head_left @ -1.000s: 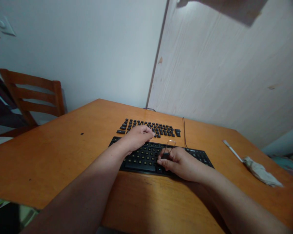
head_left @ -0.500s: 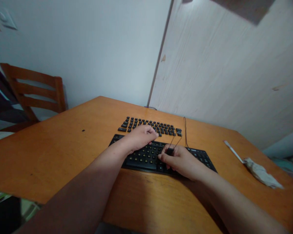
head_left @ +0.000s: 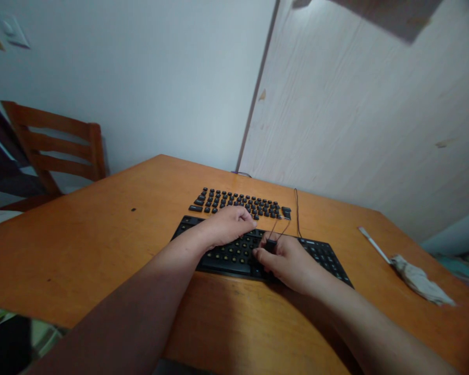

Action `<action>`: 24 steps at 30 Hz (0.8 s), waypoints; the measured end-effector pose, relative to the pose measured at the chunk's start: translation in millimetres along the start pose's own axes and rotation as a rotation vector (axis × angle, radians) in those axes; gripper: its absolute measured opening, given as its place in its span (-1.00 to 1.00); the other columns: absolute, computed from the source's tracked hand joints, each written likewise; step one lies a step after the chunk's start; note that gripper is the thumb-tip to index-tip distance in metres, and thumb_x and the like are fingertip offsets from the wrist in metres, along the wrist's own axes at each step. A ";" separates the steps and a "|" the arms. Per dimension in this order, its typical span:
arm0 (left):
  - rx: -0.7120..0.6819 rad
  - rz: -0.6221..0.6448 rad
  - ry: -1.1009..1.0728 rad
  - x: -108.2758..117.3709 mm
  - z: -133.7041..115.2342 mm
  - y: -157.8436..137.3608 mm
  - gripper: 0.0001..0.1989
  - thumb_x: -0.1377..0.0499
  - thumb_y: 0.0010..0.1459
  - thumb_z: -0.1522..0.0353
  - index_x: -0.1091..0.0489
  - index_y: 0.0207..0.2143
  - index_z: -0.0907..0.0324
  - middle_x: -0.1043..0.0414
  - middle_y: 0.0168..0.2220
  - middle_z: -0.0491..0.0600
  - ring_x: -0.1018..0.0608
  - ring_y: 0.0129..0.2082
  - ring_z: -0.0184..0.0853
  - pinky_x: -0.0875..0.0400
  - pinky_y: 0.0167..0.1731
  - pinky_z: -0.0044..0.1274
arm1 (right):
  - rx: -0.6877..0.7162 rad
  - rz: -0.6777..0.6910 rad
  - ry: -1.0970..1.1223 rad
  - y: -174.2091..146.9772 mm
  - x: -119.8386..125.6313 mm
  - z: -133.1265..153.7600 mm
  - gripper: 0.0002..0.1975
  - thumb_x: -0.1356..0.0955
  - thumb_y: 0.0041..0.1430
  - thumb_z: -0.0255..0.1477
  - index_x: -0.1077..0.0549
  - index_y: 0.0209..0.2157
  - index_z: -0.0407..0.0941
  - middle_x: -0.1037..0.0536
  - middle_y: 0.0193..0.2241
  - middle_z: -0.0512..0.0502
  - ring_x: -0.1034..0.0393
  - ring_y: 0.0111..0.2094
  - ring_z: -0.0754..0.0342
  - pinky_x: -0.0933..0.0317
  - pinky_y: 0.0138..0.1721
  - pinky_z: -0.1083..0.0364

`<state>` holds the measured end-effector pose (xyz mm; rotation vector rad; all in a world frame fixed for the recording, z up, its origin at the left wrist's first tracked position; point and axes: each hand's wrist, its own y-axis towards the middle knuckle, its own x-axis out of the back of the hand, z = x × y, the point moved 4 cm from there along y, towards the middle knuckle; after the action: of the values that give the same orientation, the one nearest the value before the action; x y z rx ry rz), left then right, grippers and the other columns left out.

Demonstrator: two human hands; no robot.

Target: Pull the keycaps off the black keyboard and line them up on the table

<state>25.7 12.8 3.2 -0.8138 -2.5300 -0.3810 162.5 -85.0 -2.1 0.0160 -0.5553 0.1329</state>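
A black keyboard (head_left: 234,268) lies on the wooden table, with many keycaps off and pale switch points showing in its left and middle parts. Loose black keycaps (head_left: 196,208) are laid out in rows just behind it. My right hand (head_left: 287,258) is closed around the black handle of a wire keycap puller (head_left: 272,244), whose two wires point up and away from me. Over the keyboard's back edge, my left hand (head_left: 232,225) has its fingers curled together in a pinch. Whatever its fingertips may hold is too small to make out.
A cable (head_left: 297,211) runs from behind the keyboard towards the wall. To the right lie a white-handled brush (head_left: 374,244) and a crumpled pale cloth (head_left: 420,280). One small black piece (head_left: 133,210) sits on the left. Beyond the table stands a wooden chair (head_left: 58,140).
My left hand has shifted slightly towards me and to the right, nearer the puller. The keyboard's right end has swung slightly towards me. My right hand keeps its hold on the puller.
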 end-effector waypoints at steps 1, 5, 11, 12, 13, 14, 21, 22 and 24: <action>0.000 -0.001 -0.002 0.1 -0.8 -0.2 -0.73 -0.17 0.05 0.14 -0.46 -0.36 0.15 -0.50 -0.41 -0.05 -0.48 -0.40 -0.29 -0.28 -0.41 -0.51 | -0.022 0.016 0.005 -0.1 -0.5 0.3 -0.91 -0.31 0.15 -0.40 -0.33 -0.43 -0.08 -0.35 -0.66 0.13 -0.16 -0.65 0.21 -0.05 -0.57 0.20; -0.003 -0.015 -0.016 0.2 -3.6 -1.3 -0.75 -0.19 0.03 0.15 -0.47 -0.38 0.15 -0.49 -0.43 -0.06 -0.48 -0.40 -0.29 -0.27 -0.41 -0.52 | -0.136 0.014 0.056 2.3 0.8 -2.5 -0.88 -0.33 0.12 -0.39 -0.31 -0.45 -0.09 -0.38 -0.70 0.12 -0.16 -0.70 0.23 -0.01 -0.66 0.22; 0.002 0.004 -0.006 -0.4 -6.0 -3.2 -0.76 -0.19 0.02 0.17 -0.49 -0.38 0.15 -0.49 -0.43 -0.06 -0.47 -0.40 -0.28 -0.27 -0.41 -0.52 | -0.224 -0.018 0.155 4.9 1.8 -10.0 -0.89 -0.32 0.08 -0.41 -0.28 -0.47 -0.09 -0.39 -0.74 0.11 -0.16 -0.74 0.23 0.05 -0.72 0.25; 0.001 0.004 -0.011 -0.2 -6.4 -3.4 -0.77 -0.20 0.02 0.18 -0.49 -0.38 0.14 -0.50 -0.42 -0.05 -0.47 -0.39 -0.28 -0.28 -0.40 -0.51 | -0.224 -0.018 0.166 4.8 1.6 -10.1 -0.89 -0.32 0.08 -0.41 -0.28 -0.47 -0.09 -0.39 -0.74 0.11 -0.16 -0.74 0.23 0.04 -0.72 0.26; 0.002 0.005 -0.018 -0.1 -6.5 -3.6 -0.77 -0.20 0.02 0.18 -0.49 -0.38 0.14 -0.50 -0.42 -0.05 -0.47 -0.39 -0.28 -0.28 -0.39 -0.51 | -0.225 -0.018 0.175 4.7 1.5 -9.9 -0.89 -0.32 0.07 -0.41 -0.28 -0.48 -0.08 -0.39 -0.74 0.11 -0.17 -0.74 0.23 0.04 -0.72 0.26; 0.004 0.008 -0.025 -0.1 -6.5 -3.7 -0.77 -0.20 0.02 0.18 -0.49 -0.38 0.14 -0.50 -0.42 -0.05 -0.47 -0.38 -0.27 -0.29 -0.38 -0.51 | -0.226 -0.020 0.184 4.5 1.4 -9.6 -0.89 -0.32 0.07 -0.42 -0.28 -0.48 -0.08 -0.39 -0.74 0.11 -0.16 -0.74 0.23 0.05 -0.72 0.25; 0.001 0.003 -0.024 -0.7 -4.0 -3.2 -0.78 -0.21 0.01 0.18 -0.50 -0.37 0.12 -0.51 -0.40 -0.05 -0.49 -0.35 -0.26 -0.29 -0.36 -0.51 | -0.247 -0.028 0.245 5.3 3.1 -8.7 -0.88 -0.32 0.04 -0.42 -0.29 -0.52 -0.09 -0.39 -0.76 0.10 -0.13 -0.76 0.24 0.09 -0.73 0.25; -0.005 -0.001 -0.018 -0.7 -3.8 -3.1 -0.78 -0.21 0.01 0.18 -0.50 -0.37 0.12 -0.51 -0.39 -0.05 -0.49 -0.35 -0.26 -0.29 -0.36 -0.51 | -0.253 -0.040 0.259 5.7 4.6 -9.7 -0.87 -0.33 0.04 -0.41 -0.30 -0.52 -0.09 -0.39 -0.76 0.10 -0.12 -0.77 0.24 0.11 -0.73 0.25; -0.012 0.001 -0.001 -0.7 -3.6 -2.9 -0.78 -0.20 0.02 0.18 -0.50 -0.37 0.12 -0.52 -0.38 -0.05 -0.49 -0.35 -0.26 -0.29 -0.36 -0.51 | -0.269 -0.063 0.295 6.7 7.6 -12.3 -0.85 -0.33 0.05 -0.39 -0.29 -0.53 -0.09 -0.38 -0.76 0.10 -0.08 -0.78 0.25 0.14 -0.74 0.25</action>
<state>25.7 8.9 5.6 -0.8194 -2.5304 -0.3954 174.5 -76.9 -8.6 -0.2446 -0.2745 -0.0026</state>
